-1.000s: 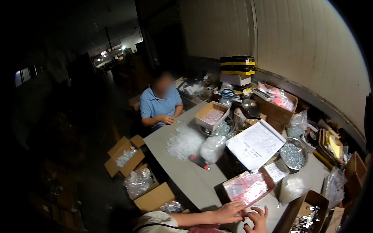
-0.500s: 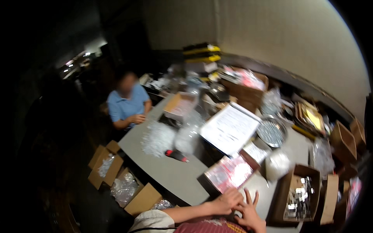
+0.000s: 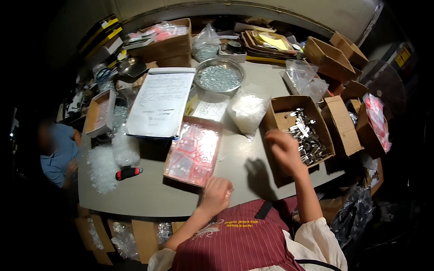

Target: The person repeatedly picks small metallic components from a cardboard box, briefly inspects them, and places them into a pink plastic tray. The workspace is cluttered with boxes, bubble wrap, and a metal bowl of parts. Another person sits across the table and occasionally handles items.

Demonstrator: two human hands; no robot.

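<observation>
My left hand [image 3: 217, 195] is closed at the near edge of a shallow cardboard box [image 3: 204, 183] of clear zip bags with red seams [image 3: 192, 151]. What its fingers hold, if anything, is hidden. My right hand [image 3: 285, 149] hovers at the left wall of a deeper cardboard box [image 3: 285, 100], its fingers loosely bent and apart, with nothing seen in them. Shiny metal clip-like parts [image 3: 312, 147] lie heaped inside that box. Between the two boxes stands a clear plastic bag of white pieces [image 3: 247, 110].
Beyond the zip bags are a clipboard with written sheets [image 3: 158, 101] and a metal bowl of small silvery parts [image 3: 219, 77]. A red-and-black tool [image 3: 129, 173] lies beside a pile of clear pieces [image 3: 101, 169]. A person in blue [image 3: 58, 153] is at the far left. Open cartons [image 3: 330, 58] line the right side.
The view has swung right. My hands, together before, are now apart: the left is by the zip-bag box, and the right has moved over to the box of metal parts.
</observation>
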